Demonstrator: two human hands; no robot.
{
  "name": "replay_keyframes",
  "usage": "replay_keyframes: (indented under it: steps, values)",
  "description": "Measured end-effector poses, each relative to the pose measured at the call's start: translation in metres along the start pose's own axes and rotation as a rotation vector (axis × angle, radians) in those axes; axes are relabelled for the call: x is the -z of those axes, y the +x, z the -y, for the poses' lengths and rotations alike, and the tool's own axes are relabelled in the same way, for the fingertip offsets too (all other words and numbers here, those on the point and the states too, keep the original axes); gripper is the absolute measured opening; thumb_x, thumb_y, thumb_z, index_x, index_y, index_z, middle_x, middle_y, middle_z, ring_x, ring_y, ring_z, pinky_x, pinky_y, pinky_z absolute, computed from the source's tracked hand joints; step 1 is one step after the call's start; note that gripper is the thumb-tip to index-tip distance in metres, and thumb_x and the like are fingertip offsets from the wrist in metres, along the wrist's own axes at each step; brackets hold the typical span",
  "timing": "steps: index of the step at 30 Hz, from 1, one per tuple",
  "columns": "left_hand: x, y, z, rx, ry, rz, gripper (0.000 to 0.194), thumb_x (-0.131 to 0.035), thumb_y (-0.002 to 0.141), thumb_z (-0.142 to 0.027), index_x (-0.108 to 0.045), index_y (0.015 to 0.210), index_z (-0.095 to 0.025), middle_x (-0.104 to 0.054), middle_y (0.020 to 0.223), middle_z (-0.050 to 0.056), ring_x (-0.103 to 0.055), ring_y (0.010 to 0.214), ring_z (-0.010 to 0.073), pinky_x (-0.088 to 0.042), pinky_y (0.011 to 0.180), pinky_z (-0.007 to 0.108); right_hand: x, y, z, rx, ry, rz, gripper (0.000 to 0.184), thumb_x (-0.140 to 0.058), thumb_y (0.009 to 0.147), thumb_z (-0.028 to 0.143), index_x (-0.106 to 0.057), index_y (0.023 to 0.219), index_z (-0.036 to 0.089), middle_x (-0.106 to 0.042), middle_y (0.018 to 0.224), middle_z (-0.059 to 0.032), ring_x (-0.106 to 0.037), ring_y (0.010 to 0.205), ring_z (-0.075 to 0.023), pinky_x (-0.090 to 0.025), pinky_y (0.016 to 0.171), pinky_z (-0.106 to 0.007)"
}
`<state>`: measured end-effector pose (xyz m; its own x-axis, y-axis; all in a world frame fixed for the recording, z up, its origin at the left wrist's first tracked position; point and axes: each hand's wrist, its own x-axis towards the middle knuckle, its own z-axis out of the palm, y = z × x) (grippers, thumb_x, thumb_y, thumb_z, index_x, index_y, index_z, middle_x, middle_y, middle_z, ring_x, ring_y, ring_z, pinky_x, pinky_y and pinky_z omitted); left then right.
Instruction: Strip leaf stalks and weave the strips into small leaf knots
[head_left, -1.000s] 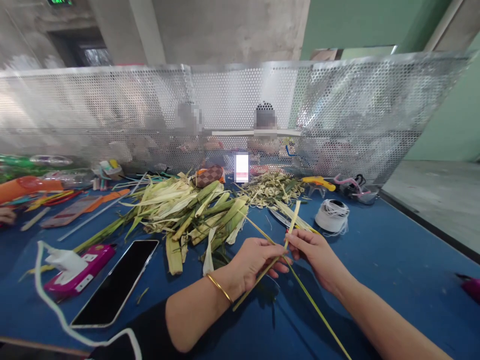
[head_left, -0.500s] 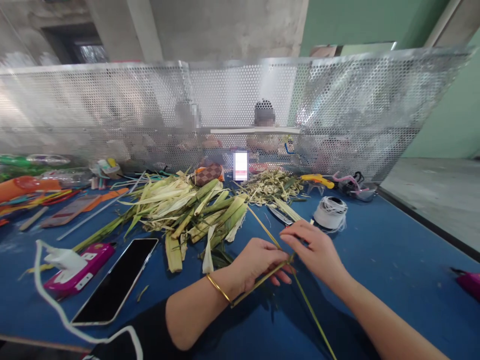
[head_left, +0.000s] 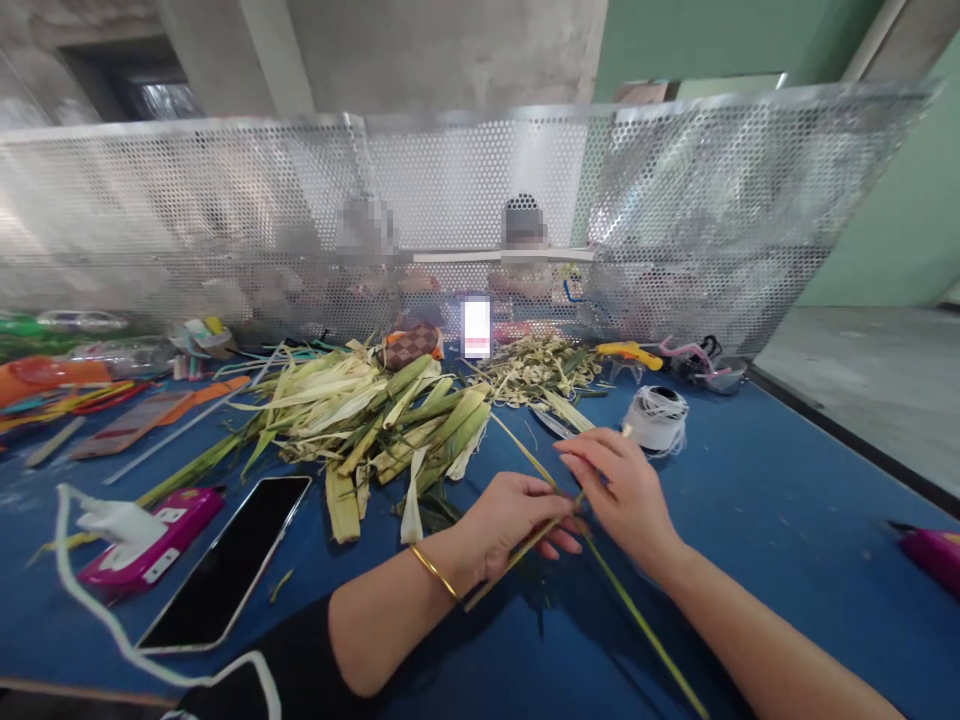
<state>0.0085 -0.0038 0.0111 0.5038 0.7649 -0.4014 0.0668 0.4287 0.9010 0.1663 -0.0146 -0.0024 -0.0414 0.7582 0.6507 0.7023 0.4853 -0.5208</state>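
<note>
My left hand (head_left: 517,515) pinches narrow, twisted strips of corn husk between its thumb and fingers. One husk strip (head_left: 645,632) runs from the husk heap through the crossing at my fingertips and down to the lower right. A second, stiffer length (head_left: 514,568) slants under my left palm toward the gold bangle on the wrist. Close by on the right, my right hand (head_left: 626,495) has its fingers curled at the crossing, closed on the strips; its lower fingertips are partly hidden. The heap of green and pale corn husks (head_left: 375,415) lies just beyond my left hand.
Scissors (head_left: 551,422), partly covered, and a spool of white string (head_left: 655,420) lie beyond my right hand. Left are a phone (head_left: 229,565) and a magenta power strip (head_left: 154,540) with white cable. A perforated metal screen (head_left: 465,180) stands behind, people beyond it.
The lower part of the long husk strip has swung to the right. My right hand's fingers have shifted slightly over the crossing; my left hand keeps its grip. The view has shifted a little.
</note>
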Motion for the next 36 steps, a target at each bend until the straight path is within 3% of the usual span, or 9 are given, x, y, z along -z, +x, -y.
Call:
replay_keyframes:
  steps: [3,6,9,12,19,21,25,30,36]
  values:
    - [0.006,0.002,-0.004,-0.049,-0.138,-0.07,0.019,-0.065,0.076,-0.031,-0.066,0.077,-0.012,-0.073,0.084,0.01,-0.067,0.061,0.0137,-0.047,0.052,0.02,0.013,0.005,-0.006,-0.204,0.037,0.022,0.031,-0.045,0.09,0.042,-0.066,0.082,0.02,-0.067,0.081,-0.006,-0.062,0.078,-0.0204,-0.046,0.071,-0.031]
    - [0.011,0.006,-0.006,-0.103,-0.22,-0.15,0.021,-0.07,0.074,-0.031,-0.067,0.08,-0.011,-0.072,0.087,0.012,-0.067,0.063,0.0141,-0.048,0.053,0.02,0.014,0.004,-0.006,-0.385,0.207,0.349,0.035,-0.046,0.087,0.047,-0.058,0.067,0.02,-0.063,0.061,-0.0015,-0.06,0.06,-0.0165,-0.046,0.06,-0.028]
    - [0.013,0.011,-0.003,-0.119,-0.231,-0.247,0.016,-0.073,0.07,-0.024,-0.065,0.076,-0.011,-0.072,0.082,0.011,-0.064,0.057,0.0115,-0.044,0.048,0.018,0.008,-0.001,0.001,-0.432,0.313,0.609,0.03,-0.053,0.082,0.041,-0.049,0.06,0.021,-0.058,0.053,0.0019,-0.057,0.051,-0.0142,-0.046,0.053,-0.026]
    - [0.011,0.014,-0.001,-0.099,-0.211,-0.251,0.01,-0.069,0.072,-0.019,-0.064,0.074,-0.011,-0.071,0.075,0.009,-0.061,0.052,0.0099,-0.042,0.043,0.018,0.007,-0.003,0.006,-0.405,0.292,0.696,0.03,-0.052,0.082,0.037,-0.047,0.058,0.021,-0.053,0.049,0.0033,-0.054,0.047,-0.0131,-0.043,0.048,-0.024]
    - [-0.003,0.003,0.002,-0.112,0.139,-0.116,0.012,-0.064,0.072,-0.021,-0.062,0.063,-0.012,-0.066,0.063,0.004,-0.058,0.043,0.01,-0.04,0.038,0.018,0.02,0.0,0.012,-0.051,-0.003,0.145,0.022,-0.055,0.085,0.036,-0.067,0.092,0.02,-0.061,0.076,-0.0032,-0.056,0.067,-0.0156,-0.044,0.061,-0.027]
    - [-0.009,0.0,0.008,-0.08,0.267,0.011,0.018,-0.061,0.075,-0.027,-0.063,0.065,-0.012,-0.065,0.061,0.004,-0.057,0.042,0.0104,-0.04,0.037,0.019,0.014,-0.001,0.016,-0.035,-0.01,0.179,0.02,-0.057,0.083,0.035,-0.068,0.093,0.021,-0.057,0.071,-0.0013,-0.055,0.065,-0.0155,-0.043,0.061,-0.027]
    - [-0.016,-0.003,0.017,-0.021,0.317,0.107,0.017,-0.06,0.075,-0.03,-0.064,0.071,-0.014,-0.061,0.056,0.0,-0.054,0.038,0.0098,-0.039,0.037,0.019,0.001,-0.005,0.023,-0.174,0.148,0.296,0.022,-0.056,0.081,0.033,-0.058,0.064,0.019,-0.053,0.06,0.0019,-0.049,0.055,-0.0122,-0.039,0.051,-0.024]
    - [-0.008,0.001,0.011,0.044,0.23,0.075,0.038,-0.054,0.08,-0.043,-0.059,0.057,-0.012,-0.063,0.056,0.004,-0.055,0.038,0.0105,-0.036,0.037,0.02,0.01,-0.004,0.024,-0.273,0.254,0.075,0.022,-0.054,0.083,0.036,-0.057,0.069,0.019,-0.054,0.056,0.0021,-0.049,0.049,-0.0113,-0.04,0.046,-0.022]
    - [0.005,0.007,0.002,0.061,-0.051,-0.099,0.033,-0.055,0.081,-0.041,-0.064,0.069,-0.011,-0.068,0.064,0.007,-0.06,0.047,0.0122,-0.036,0.041,0.019,0.017,-0.008,0.025,0.079,-0.051,0.057,0.015,-0.052,0.086,0.025,-0.063,0.077,0.02,-0.068,0.068,-0.0021,-0.061,0.061,-0.0146,-0.046,0.058,-0.024]
